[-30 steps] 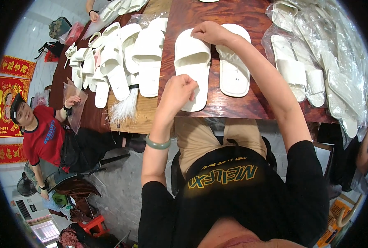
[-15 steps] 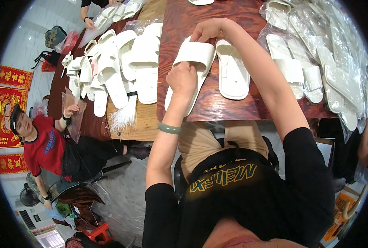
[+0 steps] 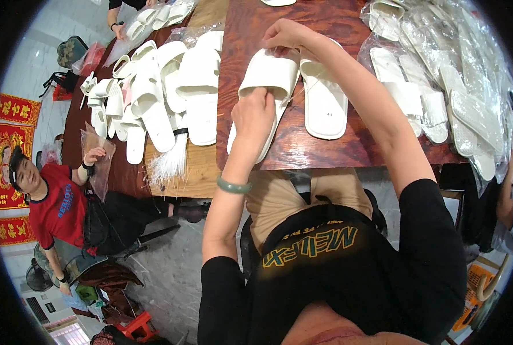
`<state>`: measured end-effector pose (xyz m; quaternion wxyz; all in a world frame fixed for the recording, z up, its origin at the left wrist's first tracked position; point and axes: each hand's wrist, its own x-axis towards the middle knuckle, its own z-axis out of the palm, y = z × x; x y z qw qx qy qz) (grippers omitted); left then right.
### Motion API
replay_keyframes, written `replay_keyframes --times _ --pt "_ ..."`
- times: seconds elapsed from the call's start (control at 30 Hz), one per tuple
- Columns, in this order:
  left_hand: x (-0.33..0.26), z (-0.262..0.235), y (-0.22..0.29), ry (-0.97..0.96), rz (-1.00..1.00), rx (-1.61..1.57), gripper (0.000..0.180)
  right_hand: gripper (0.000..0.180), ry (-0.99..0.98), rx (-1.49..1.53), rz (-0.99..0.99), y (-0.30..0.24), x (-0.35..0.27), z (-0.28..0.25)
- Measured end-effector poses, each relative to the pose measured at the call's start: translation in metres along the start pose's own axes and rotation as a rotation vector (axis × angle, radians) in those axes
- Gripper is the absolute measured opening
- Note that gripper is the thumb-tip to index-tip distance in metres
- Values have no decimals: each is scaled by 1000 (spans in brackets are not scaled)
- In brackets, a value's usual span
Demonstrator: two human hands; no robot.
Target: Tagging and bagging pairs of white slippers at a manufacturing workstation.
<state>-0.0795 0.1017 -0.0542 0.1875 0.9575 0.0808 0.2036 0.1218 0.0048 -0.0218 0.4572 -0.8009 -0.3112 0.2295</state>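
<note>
A white slide slipper (image 3: 271, 72) lies at the left of the dark reddish wooden board, its toe pointing away from me. My left hand (image 3: 253, 118), a green bangle on its wrist, is closed at the foot opening. Its fingertips reach in under the strap and are hidden there. Curled over the toe end is my right hand (image 3: 283, 35), with its fingers pinched together. What either hand grips does not show. A thin thread sticks out beside the strap's right edge. The matching slipper (image 3: 325, 106) rests just to the right, under my right forearm.
Several white slippers (image 3: 147, 95) crowd the table at left, beside a bundle of white strands (image 3: 169, 162). Slippers in clear plastic bags (image 3: 469, 98) are heaped at right. A person in a red shirt (image 3: 63, 198) sits at left with a plastic bag. Another person's hand (image 3: 118, 30) is at far left.
My right hand has lifted slightly and shifted left at the toe. The left hand stays at the strap opening, with its fingers a little further under it.
</note>
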Motion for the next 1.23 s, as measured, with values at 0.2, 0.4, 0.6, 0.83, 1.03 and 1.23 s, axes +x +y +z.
replay_keyframes --times 0.2,0.4,0.6,0.83,1.03,1.23 --pt "-45 -68 45 -321 -40 -374 22 20 228 60 -47 31 -23 -26" --pt "-51 -75 79 -478 244 -847 20 20 281 366 -116 42 -42 -26" --pt "-38 -88 92 -326 520 -508 13 21 345 418 -162 31 -57 -28" --pt "-23 -96 90 -9 563 -225 4 20 295 672 -179 49 -48 -30" --pt "0 -40 77 -437 221 -45 27 20 335 645 -156 48 -48 -29" --pt "27 -1 87 -574 116 -120 33 23 327 546 -149 41 -51 -31"
